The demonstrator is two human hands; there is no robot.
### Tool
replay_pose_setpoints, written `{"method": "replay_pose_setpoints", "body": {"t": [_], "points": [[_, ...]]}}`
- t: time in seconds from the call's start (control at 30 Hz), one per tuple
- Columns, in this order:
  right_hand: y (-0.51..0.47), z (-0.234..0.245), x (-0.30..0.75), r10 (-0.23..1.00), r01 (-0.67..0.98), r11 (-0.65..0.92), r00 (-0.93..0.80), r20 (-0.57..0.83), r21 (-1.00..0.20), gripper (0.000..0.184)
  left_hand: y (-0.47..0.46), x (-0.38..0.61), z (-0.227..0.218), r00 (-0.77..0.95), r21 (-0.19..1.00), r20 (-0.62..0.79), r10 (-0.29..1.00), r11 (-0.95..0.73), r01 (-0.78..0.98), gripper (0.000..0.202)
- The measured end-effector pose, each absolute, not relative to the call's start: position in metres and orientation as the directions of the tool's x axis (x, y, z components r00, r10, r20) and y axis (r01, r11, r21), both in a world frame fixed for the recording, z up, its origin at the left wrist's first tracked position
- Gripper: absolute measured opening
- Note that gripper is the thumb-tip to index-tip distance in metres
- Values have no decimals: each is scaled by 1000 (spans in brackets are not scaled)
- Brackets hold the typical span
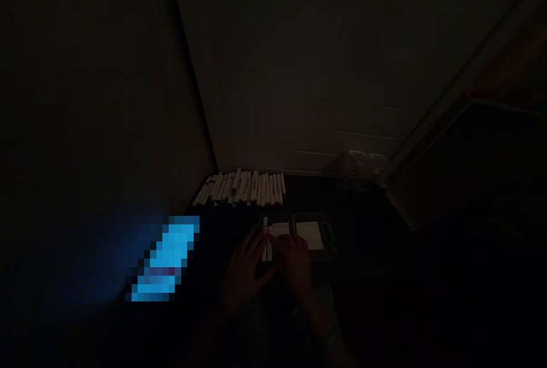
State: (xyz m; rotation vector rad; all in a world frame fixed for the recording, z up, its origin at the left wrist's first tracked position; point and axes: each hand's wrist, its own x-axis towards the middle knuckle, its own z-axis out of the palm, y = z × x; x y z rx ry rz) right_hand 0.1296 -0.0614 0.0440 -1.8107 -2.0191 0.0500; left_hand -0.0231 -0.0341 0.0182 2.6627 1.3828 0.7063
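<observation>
Forearms come up from the bottom middle of the frame and angle in toward each other, so both hands end up side by side just below centre. Super dark shot btw.

The left hand (245, 268) lies palm down, fingers stretched forward and loosely apart, with the tips reaching the couple of white markers (267, 242) that sit in the left end of an open case (318, 237). The right hand (294, 260) is just beside it, knuckles up, fingers bent down over the near edge of the case. Honestly can't tell if either hand is actually pinching a marker or just resting there, it's too murky.

The case itself lies flat on the dark floor, a bit right of centre in the lower half. Past it, a row of markers (243, 188) lies side by side at the foot of the wall (299, 72). A glowing blue screen (166, 260) sits at lower left, well apart from the hands.
</observation>
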Motion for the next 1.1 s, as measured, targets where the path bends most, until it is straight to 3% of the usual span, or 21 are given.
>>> {"method": "replay_pose_setpoints", "body": {"t": [0.27, 1.1], "points": [[-62, 44, 130, 956, 939, 148, -56, 288, -309, 60, -32, -25, 15, 512, 278, 336, 790, -603, 748, 64], [-64, 45, 129, 948, 936, 140, -33, 317, -323, 43, -30, -26, 10, 500, 388, 403, 766, -638, 665, 58]]}}
